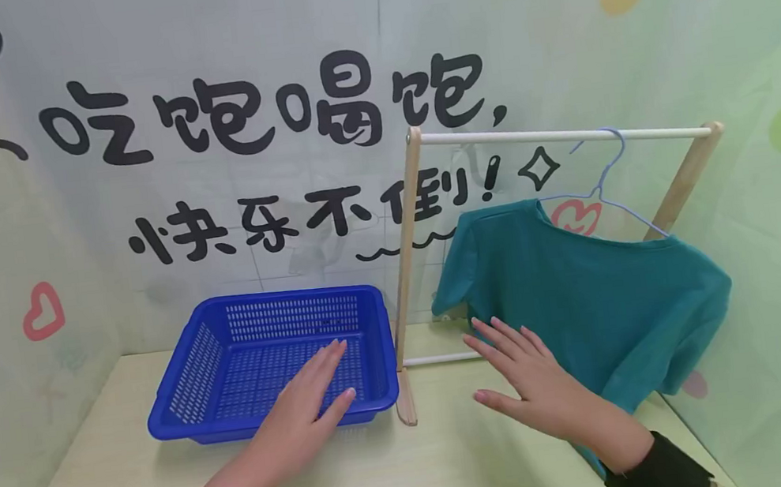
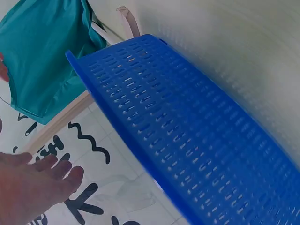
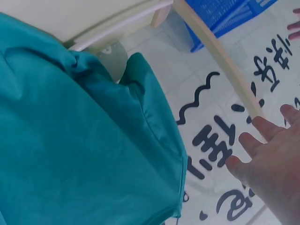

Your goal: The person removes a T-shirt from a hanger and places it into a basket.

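A teal short-sleeved shirt [image 1: 566, 280] hangs on a thin light-blue hanger [image 1: 602, 185], whose hook goes over the white top bar of a small wooden rack [image 1: 409, 249]. My right hand [image 1: 537, 383] is in front of the shirt's left part, fingers spread and holding nothing; in the right wrist view the shirt [image 3: 84, 136] fills the left side. Over the front right part of a blue plastic basket [image 1: 274, 429] is my left hand [image 1: 301, 411], its fingers extended, with nothing in it. Whether that hand touches the basket I cannot tell. The basket has perforated walls and nothing inside.
Both the basket and the rack stand on a pale wooden table [image 1: 99, 464]. Behind them is a light wall covering [image 1: 231, 22] with large black characters. The rack's left foot [image 1: 405, 401] is beside the basket's right wall.
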Action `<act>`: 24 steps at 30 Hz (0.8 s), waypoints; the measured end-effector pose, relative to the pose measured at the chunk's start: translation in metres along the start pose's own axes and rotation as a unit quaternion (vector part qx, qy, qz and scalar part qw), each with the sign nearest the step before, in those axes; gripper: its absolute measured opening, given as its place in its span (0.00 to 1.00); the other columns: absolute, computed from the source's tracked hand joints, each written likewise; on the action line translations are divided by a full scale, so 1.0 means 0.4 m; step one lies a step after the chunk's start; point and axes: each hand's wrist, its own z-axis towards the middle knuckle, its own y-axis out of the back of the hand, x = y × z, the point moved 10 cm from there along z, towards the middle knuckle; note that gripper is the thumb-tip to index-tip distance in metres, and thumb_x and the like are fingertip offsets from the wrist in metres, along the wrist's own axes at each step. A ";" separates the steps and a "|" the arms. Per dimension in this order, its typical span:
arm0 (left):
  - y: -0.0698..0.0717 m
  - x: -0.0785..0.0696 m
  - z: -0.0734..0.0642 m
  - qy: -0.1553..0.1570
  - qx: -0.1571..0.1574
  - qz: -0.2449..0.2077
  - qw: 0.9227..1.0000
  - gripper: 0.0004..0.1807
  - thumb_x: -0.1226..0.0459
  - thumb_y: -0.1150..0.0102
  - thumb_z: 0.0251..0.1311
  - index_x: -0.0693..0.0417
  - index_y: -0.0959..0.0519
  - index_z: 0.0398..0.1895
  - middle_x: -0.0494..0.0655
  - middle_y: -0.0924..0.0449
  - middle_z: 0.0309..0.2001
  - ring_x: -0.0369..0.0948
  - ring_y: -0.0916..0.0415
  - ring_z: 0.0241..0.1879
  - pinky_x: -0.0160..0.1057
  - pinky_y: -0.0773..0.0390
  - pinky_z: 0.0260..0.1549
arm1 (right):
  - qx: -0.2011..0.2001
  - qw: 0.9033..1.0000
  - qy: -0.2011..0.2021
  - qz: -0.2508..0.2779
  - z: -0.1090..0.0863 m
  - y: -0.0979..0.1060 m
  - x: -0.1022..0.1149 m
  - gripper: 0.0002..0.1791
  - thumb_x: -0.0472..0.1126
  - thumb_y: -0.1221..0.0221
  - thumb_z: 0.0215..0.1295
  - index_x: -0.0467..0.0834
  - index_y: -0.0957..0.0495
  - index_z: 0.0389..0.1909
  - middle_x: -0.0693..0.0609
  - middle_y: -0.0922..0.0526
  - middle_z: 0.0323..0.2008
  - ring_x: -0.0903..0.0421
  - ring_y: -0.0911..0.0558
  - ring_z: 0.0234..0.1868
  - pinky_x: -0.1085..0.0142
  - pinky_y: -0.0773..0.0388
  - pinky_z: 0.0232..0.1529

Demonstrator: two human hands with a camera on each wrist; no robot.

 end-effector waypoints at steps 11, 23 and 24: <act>-0.022 0.018 0.092 0.023 -0.024 -0.106 0.994 0.38 0.41 0.61 0.68 0.40 0.58 0.75 0.51 0.54 0.75 0.54 0.54 0.73 0.65 0.45 0.63 | -0.064 0.997 -0.049 0.008 0.004 0.128 -0.104 0.38 0.56 0.45 0.65 0.54 0.47 0.73 0.49 0.51 0.74 0.42 0.54 0.74 0.35 0.58 0.67; -0.056 0.001 0.204 0.033 -0.045 -0.197 0.979 0.39 0.44 0.59 0.69 0.44 0.61 0.76 0.51 0.56 0.75 0.52 0.52 0.72 0.58 0.45 0.67 | -0.190 0.976 -0.102 -0.024 -0.044 0.324 -0.229 0.37 0.54 0.47 0.68 0.46 0.48 0.73 0.41 0.50 0.73 0.36 0.50 0.71 0.31 0.57 0.63; -0.058 -0.002 0.213 0.036 -0.048 -0.203 0.977 0.39 0.45 0.58 0.69 0.45 0.60 0.76 0.52 0.55 0.75 0.52 0.52 0.72 0.58 0.45 0.67 | -0.202 0.973 -0.110 -0.024 -0.052 0.338 -0.241 0.37 0.54 0.48 0.68 0.45 0.48 0.73 0.41 0.50 0.73 0.36 0.50 0.71 0.31 0.58 0.63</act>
